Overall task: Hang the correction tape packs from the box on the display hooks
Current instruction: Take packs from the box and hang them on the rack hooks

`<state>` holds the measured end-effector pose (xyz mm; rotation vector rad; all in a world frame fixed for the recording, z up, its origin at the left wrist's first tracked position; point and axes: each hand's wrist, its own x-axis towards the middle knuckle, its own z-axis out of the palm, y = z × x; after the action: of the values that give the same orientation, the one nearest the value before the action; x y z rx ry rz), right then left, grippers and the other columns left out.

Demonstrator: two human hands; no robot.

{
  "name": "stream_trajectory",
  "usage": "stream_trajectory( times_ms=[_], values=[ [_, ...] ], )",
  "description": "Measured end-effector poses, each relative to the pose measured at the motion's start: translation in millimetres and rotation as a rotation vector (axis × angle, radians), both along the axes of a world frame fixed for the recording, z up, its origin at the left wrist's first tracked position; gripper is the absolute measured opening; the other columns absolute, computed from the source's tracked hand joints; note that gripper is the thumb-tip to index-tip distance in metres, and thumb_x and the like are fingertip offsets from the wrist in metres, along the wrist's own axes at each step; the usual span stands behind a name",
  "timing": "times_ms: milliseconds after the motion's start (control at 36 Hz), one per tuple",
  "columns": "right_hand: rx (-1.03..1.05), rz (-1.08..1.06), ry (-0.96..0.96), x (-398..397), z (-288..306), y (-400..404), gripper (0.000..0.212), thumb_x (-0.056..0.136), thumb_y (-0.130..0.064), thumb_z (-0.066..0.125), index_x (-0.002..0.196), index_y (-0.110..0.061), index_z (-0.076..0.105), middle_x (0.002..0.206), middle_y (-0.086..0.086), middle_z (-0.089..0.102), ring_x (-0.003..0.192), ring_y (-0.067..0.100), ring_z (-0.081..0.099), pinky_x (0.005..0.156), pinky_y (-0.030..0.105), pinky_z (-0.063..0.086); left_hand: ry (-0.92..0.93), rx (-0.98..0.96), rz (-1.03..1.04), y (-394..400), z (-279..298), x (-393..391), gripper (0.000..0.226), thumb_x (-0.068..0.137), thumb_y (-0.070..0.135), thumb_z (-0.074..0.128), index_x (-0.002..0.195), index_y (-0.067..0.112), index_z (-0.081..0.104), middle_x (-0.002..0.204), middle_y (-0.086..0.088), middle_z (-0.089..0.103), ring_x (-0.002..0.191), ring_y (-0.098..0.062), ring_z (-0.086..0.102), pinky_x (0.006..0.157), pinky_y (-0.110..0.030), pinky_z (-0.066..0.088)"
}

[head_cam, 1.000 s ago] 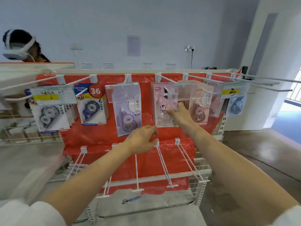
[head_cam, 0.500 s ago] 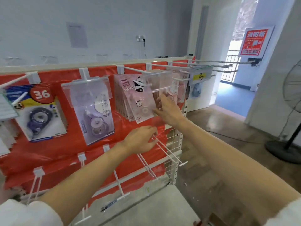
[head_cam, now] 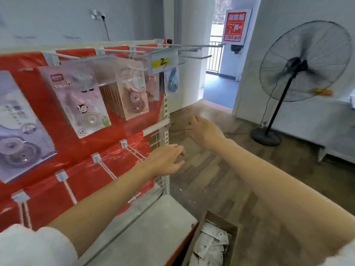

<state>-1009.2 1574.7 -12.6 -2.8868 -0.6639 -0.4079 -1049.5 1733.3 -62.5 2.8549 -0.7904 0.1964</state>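
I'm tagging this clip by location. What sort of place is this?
Probably a mock-up or training shop display, not a busy store. A retail rack with wire hooks holds stationery packs, a cardboard box of stock sits on the floor, and a pedestal fan stands in the plain room.

A black pedestal fan [head_cam: 305, 62] stands on the wooden floor [head_cam: 221, 181] at the right, close to the white wall [head_cam: 288, 16]. A red sign [head_cam: 236, 25] hangs beside the open doorway [head_cam: 217, 73], and a wall socket [head_cam: 97, 14] with a black cable sits at the top left.
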Motion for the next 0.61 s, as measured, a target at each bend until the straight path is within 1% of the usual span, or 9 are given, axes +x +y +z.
stream_trajectory(
  times_ms=[56, 167, 250, 361, 444, 528, 611],
  values=[
    [-0.044, -0.042, 0.002, 0, -12, -21, 0.03, 0.096, -0.021, 0.047, 0.122, -0.008, 0.046, 0.123, 0.011, 0.052, 0.111, 0.03, 0.052, 0.087, 0.04, 0.043, 0.021, 0.025, -0.016, -18, -6, 5, 0.029, 0.095, 0.036, 0.05, 0.117, 0.016, 0.054, 0.111, 0.001, 0.057, 0.099, -0.019, 0.058, 0.084, -0.037, 0.049],
    [-0.104, -0.094, 0.099, 2, -42, -62, 0.037, 0.097, -0.02, 0.047, 0.132, -0.009, 0.042, 0.131, 0.01, 0.048, 0.123, 0.03, 0.045, 0.093, 0.04, 0.038, 0.062, 0.09, -0.052, -53, -24, 15, 0.032, 0.096, 0.037, 0.048, 0.119, 0.016, 0.054, 0.116, 0.0, 0.056, 0.103, -0.022, 0.059, 0.086, -0.039, 0.048],
    [-0.122, -0.14, 0.179, 3, -71, -92, 0.039, 0.096, -0.016, 0.047, 0.133, -0.011, 0.039, 0.133, 0.01, 0.049, 0.125, 0.03, 0.044, 0.094, 0.041, 0.038, 0.138, 0.136, -0.07, -79, -45, 19, 0.032, 0.096, 0.036, 0.048, 0.12, 0.015, 0.053, 0.119, -0.002, 0.055, 0.106, -0.024, 0.058, 0.086, -0.039, 0.048],
    [-0.132, -0.176, 0.308, -2, -118, -128, 0.034, 0.095, -0.017, 0.05, 0.127, -0.011, 0.041, 0.128, 0.009, 0.051, 0.121, 0.03, 0.047, 0.09, 0.039, 0.039, 0.216, 0.15, -0.093, -108, -84, 24, 0.029, 0.094, 0.035, 0.049, 0.114, 0.013, 0.054, 0.113, -0.005, 0.052, 0.104, -0.026, 0.057, 0.083, -0.04, 0.049],
    [-0.128, -0.199, 0.402, -7, -155, -150, 0.029, 0.094, -0.011, 0.049, 0.122, -0.01, 0.042, 0.124, 0.011, 0.051, 0.118, 0.031, 0.048, 0.088, 0.04, 0.04, 0.289, 0.173, -0.101, -127, -115, 24, 0.03, 0.094, 0.032, 0.05, 0.113, 0.009, 0.054, 0.113, -0.009, 0.051, 0.106, -0.029, 0.054, 0.083, -0.041, 0.047],
    [-0.11, -0.221, 0.507, -16, -192, -166, 0.032, 0.093, -0.008, 0.049, 0.125, -0.009, 0.041, 0.125, 0.012, 0.05, 0.12, 0.031, 0.046, 0.088, 0.041, 0.039, 0.36, 0.192, -0.11, -143, -149, 22, 0.03, 0.094, 0.031, 0.05, 0.112, 0.007, 0.055, 0.115, -0.01, 0.051, 0.108, -0.03, 0.053, 0.084, -0.043, 0.047],
    [-0.091, -0.239, 0.626, -27, -233, -177, 0.031, 0.096, -0.01, 0.046, 0.126, -0.008, 0.04, 0.127, 0.012, 0.049, 0.12, 0.032, 0.046, 0.088, 0.041, 0.04, 0.453, 0.197, -0.082, -156, -184, 16, 0.028, 0.096, 0.029, 0.047, 0.113, 0.008, 0.054, 0.118, -0.009, 0.05, 0.107, -0.028, 0.052, 0.077, -0.037, 0.044]
  ],
)
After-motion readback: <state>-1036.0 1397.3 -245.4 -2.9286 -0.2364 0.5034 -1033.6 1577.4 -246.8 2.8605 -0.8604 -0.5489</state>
